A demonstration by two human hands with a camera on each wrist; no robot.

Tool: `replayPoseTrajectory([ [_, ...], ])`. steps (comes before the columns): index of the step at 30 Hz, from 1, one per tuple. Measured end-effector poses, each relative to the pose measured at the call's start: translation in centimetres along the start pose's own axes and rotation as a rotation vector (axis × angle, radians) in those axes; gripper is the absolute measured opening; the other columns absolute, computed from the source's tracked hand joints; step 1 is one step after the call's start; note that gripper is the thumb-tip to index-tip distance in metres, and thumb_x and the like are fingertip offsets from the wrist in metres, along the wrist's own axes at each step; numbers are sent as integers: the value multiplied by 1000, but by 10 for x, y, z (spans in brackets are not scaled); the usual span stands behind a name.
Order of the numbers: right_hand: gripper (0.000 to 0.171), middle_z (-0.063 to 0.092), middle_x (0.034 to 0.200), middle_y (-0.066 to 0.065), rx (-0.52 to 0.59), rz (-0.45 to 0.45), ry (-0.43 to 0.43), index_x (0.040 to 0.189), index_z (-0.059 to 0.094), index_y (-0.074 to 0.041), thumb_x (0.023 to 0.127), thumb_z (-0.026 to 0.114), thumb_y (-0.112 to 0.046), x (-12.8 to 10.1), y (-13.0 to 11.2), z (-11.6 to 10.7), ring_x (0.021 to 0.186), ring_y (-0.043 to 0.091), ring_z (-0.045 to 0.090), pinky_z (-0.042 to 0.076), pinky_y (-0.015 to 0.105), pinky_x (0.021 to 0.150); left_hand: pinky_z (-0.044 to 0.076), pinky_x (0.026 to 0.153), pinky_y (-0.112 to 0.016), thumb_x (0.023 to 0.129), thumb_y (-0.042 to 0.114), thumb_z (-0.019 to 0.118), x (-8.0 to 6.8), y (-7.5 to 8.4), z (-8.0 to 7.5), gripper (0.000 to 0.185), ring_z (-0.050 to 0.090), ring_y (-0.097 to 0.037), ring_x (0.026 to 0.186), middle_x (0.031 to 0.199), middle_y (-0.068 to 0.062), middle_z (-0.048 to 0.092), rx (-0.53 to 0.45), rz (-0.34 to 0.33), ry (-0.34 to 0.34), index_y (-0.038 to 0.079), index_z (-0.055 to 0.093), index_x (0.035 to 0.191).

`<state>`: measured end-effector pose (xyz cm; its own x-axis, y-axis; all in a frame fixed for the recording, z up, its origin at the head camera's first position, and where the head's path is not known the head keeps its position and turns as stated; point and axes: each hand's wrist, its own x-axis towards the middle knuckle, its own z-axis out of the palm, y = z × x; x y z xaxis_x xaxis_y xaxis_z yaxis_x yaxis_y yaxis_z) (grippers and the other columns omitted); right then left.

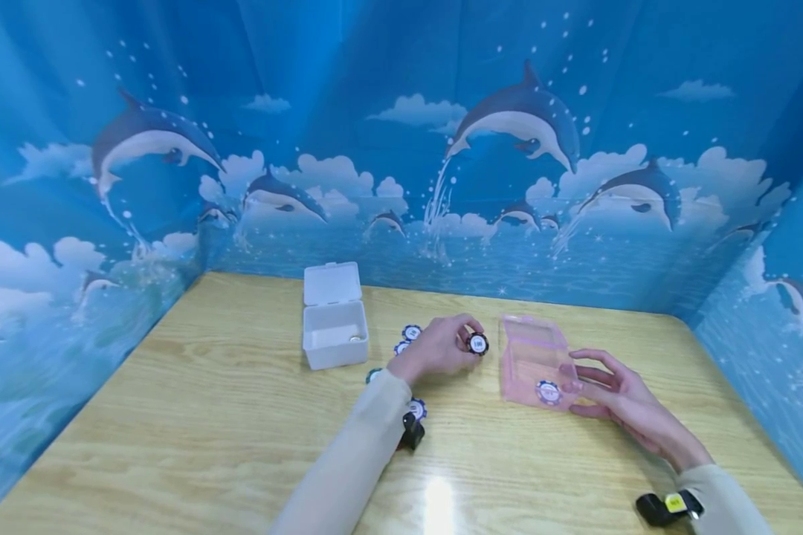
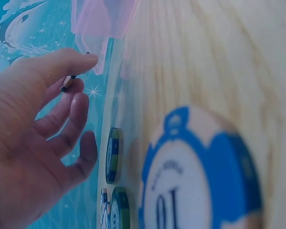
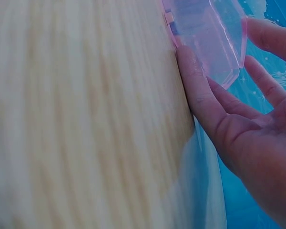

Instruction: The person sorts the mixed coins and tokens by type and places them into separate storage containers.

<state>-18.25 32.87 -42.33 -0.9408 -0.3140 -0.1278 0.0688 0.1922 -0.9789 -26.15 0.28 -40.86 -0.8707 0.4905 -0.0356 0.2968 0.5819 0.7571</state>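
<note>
My left hand (image 1: pixel 442 346) pinches a black poker chip (image 1: pixel 478 343) between thumb and fingers, raised above the table left of a clear pink box (image 1: pixel 517 389). In the left wrist view that chip (image 2: pixel 66 85) shows only as a dark edge behind the thumb. The pink box stands with its lid up, and a blue-and-white poker chip (image 1: pixel 549 392) lies inside near its front. At the box's right side rests my right hand (image 1: pixel 632 407), fingers spread and touching the wall. The right wrist view shows the thumb low against the pink box (image 3: pixel 214 38).
A white box (image 1: pixel 334 357) with its lid raised stands to the left, a small item (image 1: pixel 355 339) inside. Several loose chips lie around my left forearm, among them a blue one (image 1: pixel 418 407) and a green one (image 1: pixel 372 375). A dolphin-print curtain (image 1: pixel 401 148) borders the table.
</note>
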Motion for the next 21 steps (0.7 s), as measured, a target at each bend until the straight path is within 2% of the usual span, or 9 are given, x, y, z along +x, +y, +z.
replayPoseTrajectory([
  [8,52,56,132,-6,25,-15,-10,150,40,-15,102,59,-7,-2,0,-2,117,3,64,63,42,90,58,82,-24,90,16,79,-1,2,-1,48,68,-8,88,113,-3,68,-70,27,-6,19,61,134],
  [21,52,57,132,-6,41,-31,-27,150,40,-15,103,58,-5,-1,-1,-2,117,4,65,63,41,90,57,79,-19,89,13,79,-6,11,2,44,66,-6,88,109,-2,68,-167,127,-23,19,62,130],
])
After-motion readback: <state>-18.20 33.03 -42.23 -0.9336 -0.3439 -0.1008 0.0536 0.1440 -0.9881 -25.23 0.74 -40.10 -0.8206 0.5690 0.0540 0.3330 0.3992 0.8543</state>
